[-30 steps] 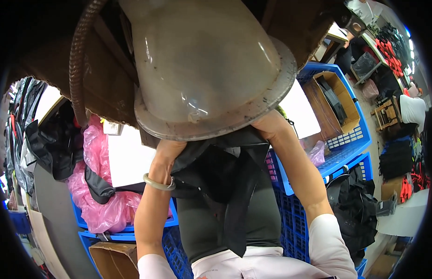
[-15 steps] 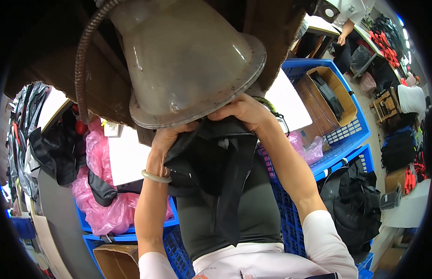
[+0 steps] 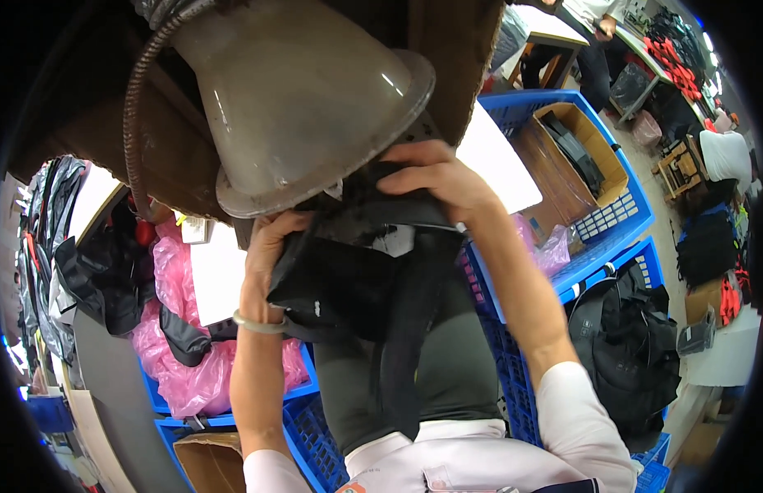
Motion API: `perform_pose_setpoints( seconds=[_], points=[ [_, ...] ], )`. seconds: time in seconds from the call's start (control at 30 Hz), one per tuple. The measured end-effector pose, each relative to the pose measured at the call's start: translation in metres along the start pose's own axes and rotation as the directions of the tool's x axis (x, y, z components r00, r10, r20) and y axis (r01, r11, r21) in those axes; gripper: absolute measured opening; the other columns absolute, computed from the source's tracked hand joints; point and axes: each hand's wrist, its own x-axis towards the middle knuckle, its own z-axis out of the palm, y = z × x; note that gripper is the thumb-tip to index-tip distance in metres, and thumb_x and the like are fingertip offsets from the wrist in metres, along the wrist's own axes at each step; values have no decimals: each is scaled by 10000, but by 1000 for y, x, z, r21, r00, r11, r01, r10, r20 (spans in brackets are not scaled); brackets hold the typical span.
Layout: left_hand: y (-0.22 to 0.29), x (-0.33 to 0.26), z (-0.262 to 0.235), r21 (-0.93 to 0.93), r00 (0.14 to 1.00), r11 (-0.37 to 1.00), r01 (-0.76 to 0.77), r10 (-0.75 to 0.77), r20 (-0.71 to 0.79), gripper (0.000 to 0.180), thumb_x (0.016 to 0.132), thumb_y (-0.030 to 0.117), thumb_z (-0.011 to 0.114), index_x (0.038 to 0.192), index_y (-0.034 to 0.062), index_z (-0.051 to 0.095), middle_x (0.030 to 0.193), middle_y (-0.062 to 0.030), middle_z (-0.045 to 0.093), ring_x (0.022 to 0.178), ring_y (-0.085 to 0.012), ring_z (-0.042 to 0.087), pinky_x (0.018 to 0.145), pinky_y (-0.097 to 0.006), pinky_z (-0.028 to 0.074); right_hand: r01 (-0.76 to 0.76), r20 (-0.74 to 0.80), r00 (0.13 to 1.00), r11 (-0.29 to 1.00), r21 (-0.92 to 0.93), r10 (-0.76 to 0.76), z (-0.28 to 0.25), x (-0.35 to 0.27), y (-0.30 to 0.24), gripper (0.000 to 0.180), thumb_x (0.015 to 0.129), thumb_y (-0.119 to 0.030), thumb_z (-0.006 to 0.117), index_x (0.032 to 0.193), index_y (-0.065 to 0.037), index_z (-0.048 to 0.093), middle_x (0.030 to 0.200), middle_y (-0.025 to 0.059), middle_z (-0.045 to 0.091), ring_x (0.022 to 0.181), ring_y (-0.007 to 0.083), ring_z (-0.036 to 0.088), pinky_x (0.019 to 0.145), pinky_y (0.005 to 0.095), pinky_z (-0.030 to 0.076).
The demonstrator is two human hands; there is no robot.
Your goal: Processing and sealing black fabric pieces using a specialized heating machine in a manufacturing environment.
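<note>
Fabric, black | left hand, ten o'clock: fingers closed on edge | right hand, one o'clock: fingers parted, hold unclear

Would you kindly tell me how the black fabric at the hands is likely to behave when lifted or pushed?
The black fabric would probably droop, as its long strip hangs down. Pushed, it would likely crumple, since it already bends into loose folds.

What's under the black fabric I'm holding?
Dark trousers show around the hanging strip of the black fabric; anything directly beneath the fabric is covered.
</note>
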Motion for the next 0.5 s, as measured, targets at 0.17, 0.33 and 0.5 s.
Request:
perform_pose_setpoints(
  seconds=[0.17, 0.33, 0.5],
  points=[
    [-12, -58, 30, -158, 960, 962, 222, -244, -138, 148, 799, 2, 552, 945, -24, 544, 768, -82, 623, 621, -143, 628, 576, -236, 529, 32, -309, 927, 865, -501, -213, -62, -169, -64, 299, 573, -191, 651, 819, -32, 591, 785, 39, 557, 744, 107, 531, 658, 232, 411],
    [-48, -68, 103, -404, 909, 819, 408, -406, 93, 135, 865, 63, 529, 973, -18, 529, 885, -124, 626, 742, -210, 637, 701, -323, 551, -627, -672, 697, 244, -740, -250, -104, -328, -56, 540, 560, -110, 723, 1056, -3, 539, 1104, 129, 522, 1039, 250, 502, 907, 332, 395],
    [-88, -70, 167, -439, 896, 782, 442, -360, 260, 146, 899, 163, 537, 890, 22, 576, 854, -63, 625, 754, -136, 614, 725, -321, 521, 150, -211, 860, 625, -766, -464, -4, -237, 47, 689, 593, -185, 806, 1185, -9, 502, 1218, 150, 506, 1177, 303, 444, 994, 393, 327]
  ],
)
